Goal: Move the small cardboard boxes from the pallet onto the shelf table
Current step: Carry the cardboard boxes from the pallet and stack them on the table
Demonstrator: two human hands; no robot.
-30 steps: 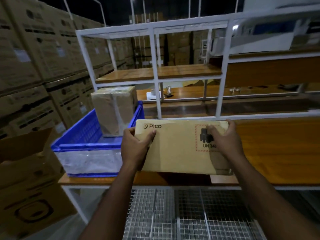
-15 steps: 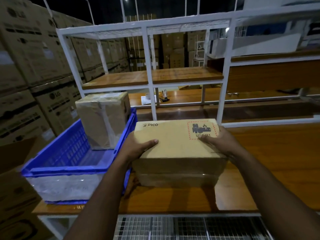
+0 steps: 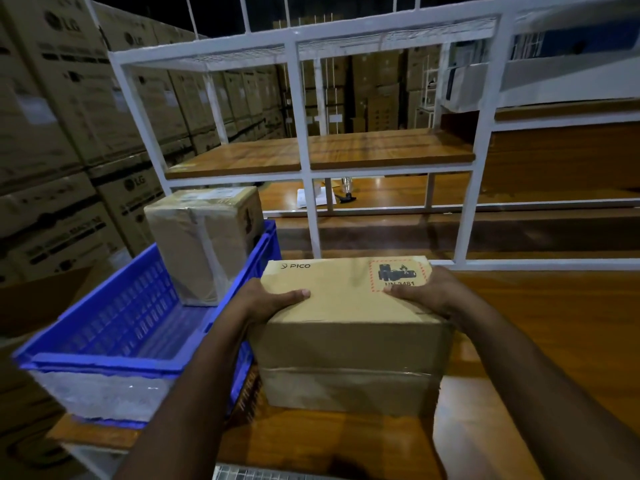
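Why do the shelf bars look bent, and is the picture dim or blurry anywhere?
Head view: the wide lens bows the white frame near the edges; light is dim, with glare on the wooden table; the box between both hands is sharp, the far stacks soft.

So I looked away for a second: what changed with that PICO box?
The PICO box came down from tilted in the air to flat on the wooden table. The left hand and right hand kept gripping it. The blue crate stayed put.

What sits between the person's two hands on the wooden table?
The brown PICO cardboard box in the head view: left hand grips its left edge, right hand its right.
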